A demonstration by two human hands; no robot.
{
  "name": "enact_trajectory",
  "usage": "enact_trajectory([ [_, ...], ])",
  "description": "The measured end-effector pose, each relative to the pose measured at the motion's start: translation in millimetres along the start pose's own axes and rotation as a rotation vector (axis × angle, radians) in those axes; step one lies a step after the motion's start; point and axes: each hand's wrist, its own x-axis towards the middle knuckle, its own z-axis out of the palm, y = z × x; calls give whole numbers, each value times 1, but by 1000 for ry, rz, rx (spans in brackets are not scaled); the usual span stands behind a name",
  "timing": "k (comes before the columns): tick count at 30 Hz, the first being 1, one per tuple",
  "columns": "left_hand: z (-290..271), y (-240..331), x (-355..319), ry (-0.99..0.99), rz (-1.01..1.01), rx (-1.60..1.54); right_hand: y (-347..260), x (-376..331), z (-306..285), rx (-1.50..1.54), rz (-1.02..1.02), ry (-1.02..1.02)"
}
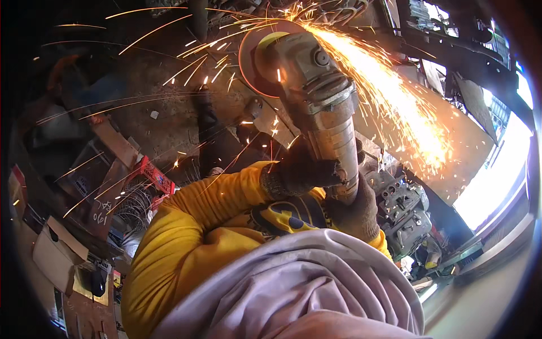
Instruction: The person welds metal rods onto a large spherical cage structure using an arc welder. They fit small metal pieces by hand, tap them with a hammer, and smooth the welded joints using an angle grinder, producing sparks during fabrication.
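A large angle grinder (333,133) points up and away from my chest, its disc (247,59) at the far end on the left side. Bright sparks stream off the disc's far edge toward the right, and thinner ones scatter left. Whatever the disc touches is lost in the glare. My left hand (305,174), in a dark knitted glove below a yellow sleeve, is closed round the grinder's body from the left. Lower on the right, my right hand (357,213), also gloved, grips the rear of the body; its fingers are partly hidden by the tool.
To the right lies a flat brown sheet (460,150) that the sparks strike. Near my right arm sits a greasy metal machine part (403,212). A red crate (157,176), coiled wire (132,206) and an open cardboard box (56,251) stand to the left.
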Motion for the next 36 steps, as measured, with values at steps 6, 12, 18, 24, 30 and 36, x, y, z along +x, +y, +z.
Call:
enact_trajectory([
  [6,10,7,6,-36,-2,-97,-1,-1,-3,26,-24,7],
  [12,11,1,6,15,13,-103,1,2,-3,-24,-22,-7],
  [18,4,30,-1,-62,-94,306,-3,0,-1,-91,-2,2],
  [24,6,11,-2,22,19,-23,-11,2,3,-19,-41,9],
  [30,1,16,-6,-12,-29,-7,-11,5,11,-30,37,14],
  [36,3,4,1,-43,-153,-91,6,-3,-5,-14,-93,-19],
])
